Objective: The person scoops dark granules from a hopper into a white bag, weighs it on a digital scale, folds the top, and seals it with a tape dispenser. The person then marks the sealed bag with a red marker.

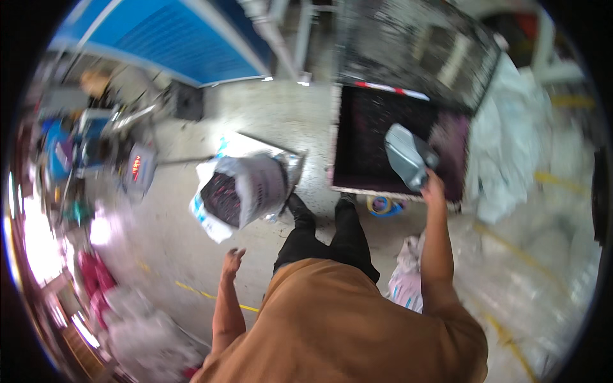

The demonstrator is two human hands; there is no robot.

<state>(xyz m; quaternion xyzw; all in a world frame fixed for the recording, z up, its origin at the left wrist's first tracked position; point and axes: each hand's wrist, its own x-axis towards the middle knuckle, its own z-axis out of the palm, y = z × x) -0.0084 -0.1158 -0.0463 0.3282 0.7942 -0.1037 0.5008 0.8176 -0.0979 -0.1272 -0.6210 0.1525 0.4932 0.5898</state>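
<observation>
My right hand (433, 189) is closed round the handle end of a grey scoop (407, 153). The scoop is tilted over a deep box (337, 137) with dark purplish-black loose material (364, 118) inside. To the left stands a white sack (262, 185), its mouth folded back and dark flakes or granules (221, 199) filling it nearly to the rim. Below the sack's mouth, my left hand (233, 262) hangs in the air, apart from it. Its fingers are loosely bent and nothing shows in them.
Under the sack is a platform (295, 167), joined by a pole to a display with red digits (137, 167). Rolls of tape (382, 205) and a pale bag (407, 277) lie by my right side. Clear plastic bags (543, 236) fill the right; a blue cabinet (166, 38) stands ahead left.
</observation>
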